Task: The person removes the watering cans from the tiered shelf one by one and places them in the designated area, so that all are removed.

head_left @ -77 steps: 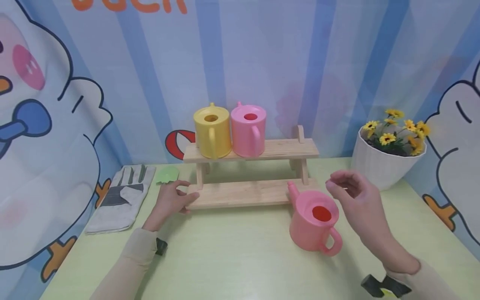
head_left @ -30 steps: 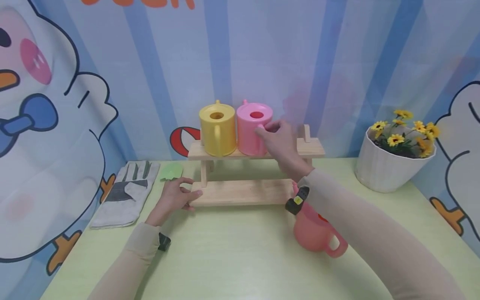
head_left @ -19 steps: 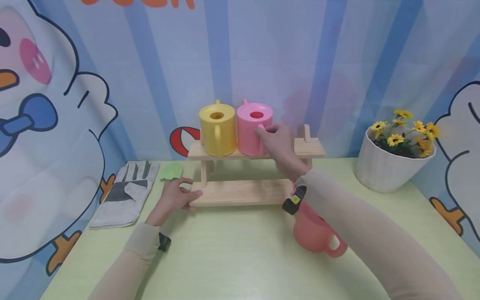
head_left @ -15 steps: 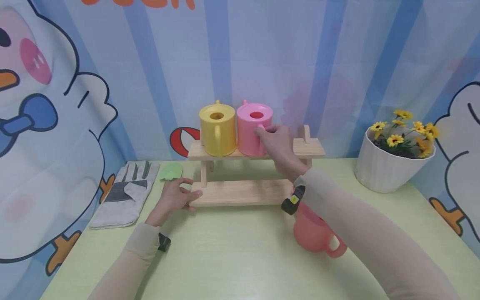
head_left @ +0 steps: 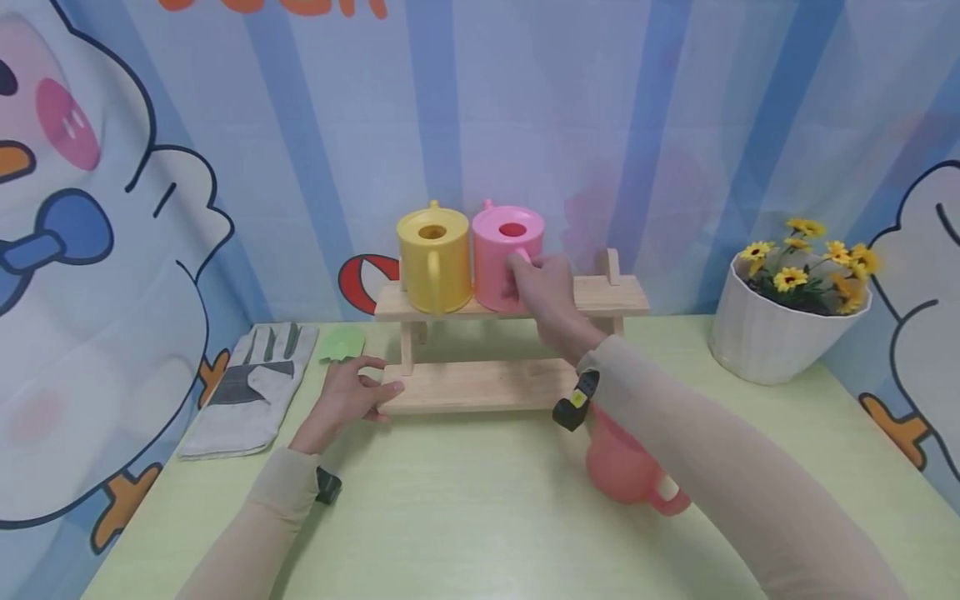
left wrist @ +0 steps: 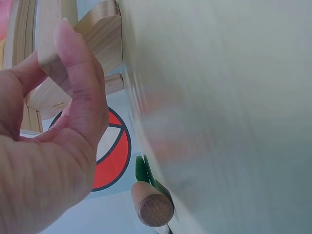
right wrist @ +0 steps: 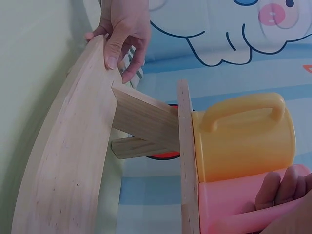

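Note:
A yellow watering can [head_left: 414,265] and a pink watering can [head_left: 491,262] stand side by side on the upper board of a two-step wooden stand [head_left: 480,385]. My right hand [head_left: 551,293] holds the pink can's handle, its fingers curled behind it. In the right wrist view those fingers [right wrist: 287,187] lie between handle and body. My left hand [head_left: 348,393] grips the left end of the stand's lower board, thumb on top. A coral watering can [head_left: 622,467] stands on the table by the stand's right end, partly hidden by my right forearm.
A white pot of yellow flowers [head_left: 780,342] stands at the back right. Grey gloves [head_left: 255,392] lie at the left, and a green trowel-like tool [head_left: 343,342] with a wooden handle [left wrist: 153,207] lies beside my left hand. A printed curtain hangs behind.
My right hand has moved from beside the coral can up to the pink can's handle, and its fingers have curled in behind it. My left hand has stayed on the board.

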A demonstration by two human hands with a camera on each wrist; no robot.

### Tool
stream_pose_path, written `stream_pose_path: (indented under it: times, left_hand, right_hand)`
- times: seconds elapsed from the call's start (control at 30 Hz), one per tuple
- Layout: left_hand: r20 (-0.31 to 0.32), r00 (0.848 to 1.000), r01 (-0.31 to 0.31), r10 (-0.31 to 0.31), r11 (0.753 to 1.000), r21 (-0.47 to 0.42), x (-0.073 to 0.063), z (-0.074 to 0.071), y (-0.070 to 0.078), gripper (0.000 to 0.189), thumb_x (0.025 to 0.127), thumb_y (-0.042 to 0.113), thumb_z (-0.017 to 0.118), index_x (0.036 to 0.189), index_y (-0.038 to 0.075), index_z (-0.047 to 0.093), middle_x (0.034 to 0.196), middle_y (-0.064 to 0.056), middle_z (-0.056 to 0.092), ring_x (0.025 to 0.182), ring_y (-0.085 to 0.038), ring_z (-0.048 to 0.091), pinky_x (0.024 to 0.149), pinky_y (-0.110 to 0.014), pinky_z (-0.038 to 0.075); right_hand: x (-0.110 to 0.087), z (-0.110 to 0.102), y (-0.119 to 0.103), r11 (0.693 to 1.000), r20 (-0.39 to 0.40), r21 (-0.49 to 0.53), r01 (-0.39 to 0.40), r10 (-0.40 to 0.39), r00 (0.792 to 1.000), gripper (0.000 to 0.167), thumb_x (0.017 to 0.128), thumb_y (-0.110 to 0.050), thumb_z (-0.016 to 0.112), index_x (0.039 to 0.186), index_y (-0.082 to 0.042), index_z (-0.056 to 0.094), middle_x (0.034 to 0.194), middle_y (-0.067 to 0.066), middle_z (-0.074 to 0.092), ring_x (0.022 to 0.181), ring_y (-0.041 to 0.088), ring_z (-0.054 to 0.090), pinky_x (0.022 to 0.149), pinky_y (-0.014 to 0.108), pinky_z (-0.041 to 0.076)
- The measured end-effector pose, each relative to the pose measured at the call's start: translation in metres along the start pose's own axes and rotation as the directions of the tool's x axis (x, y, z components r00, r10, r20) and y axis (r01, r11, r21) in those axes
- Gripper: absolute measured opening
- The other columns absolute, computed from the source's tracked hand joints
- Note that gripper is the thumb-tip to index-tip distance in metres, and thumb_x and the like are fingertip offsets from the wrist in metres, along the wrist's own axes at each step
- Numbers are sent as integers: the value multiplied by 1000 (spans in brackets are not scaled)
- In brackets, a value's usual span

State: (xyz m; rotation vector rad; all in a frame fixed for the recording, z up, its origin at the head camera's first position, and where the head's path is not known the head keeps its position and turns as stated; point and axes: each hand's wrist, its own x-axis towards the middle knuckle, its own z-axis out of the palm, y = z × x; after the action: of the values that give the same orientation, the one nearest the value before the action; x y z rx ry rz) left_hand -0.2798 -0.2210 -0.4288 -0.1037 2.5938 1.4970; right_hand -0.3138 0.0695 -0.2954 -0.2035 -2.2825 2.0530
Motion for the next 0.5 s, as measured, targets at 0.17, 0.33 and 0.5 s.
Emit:
stream_pose_path:
  times: [0.17,0.33,0.5]
  left_hand:
    - [-1,1000,2,-2,1000,-3,0,1,0,63,101,22,81,152,-1,52,113,-25,75,58,-13,76,67,-29,67]
    - [-3,1000,13,-13,1000,0,-1,1,1,64,101,23,82,152,-1,52,115,-25,75,58,-13,76,67,-29,66]
    - [0,1000,7,-7,1000,-4,-2,-1,1,66,100,24,82,152,-1,52,113,-24,75,59,-15,77,68,-30,67]
  right_hand:
    - [0,0,1,999,14,30,16,-17,1000,20,106,-18,56,101,-6,71,94,3,70,84,13,67,84,26,59]
    - [2,0,4,999,25,43,33,-34,999,21,105,-17,54,89,-10,66,85,0,66,78,11,64,81,24,60]
    - [4,-1,5,998,35,34,43,-44,998,26,105,-18,53,79,-14,59,74,-3,58,74,11,57,79,24,56]
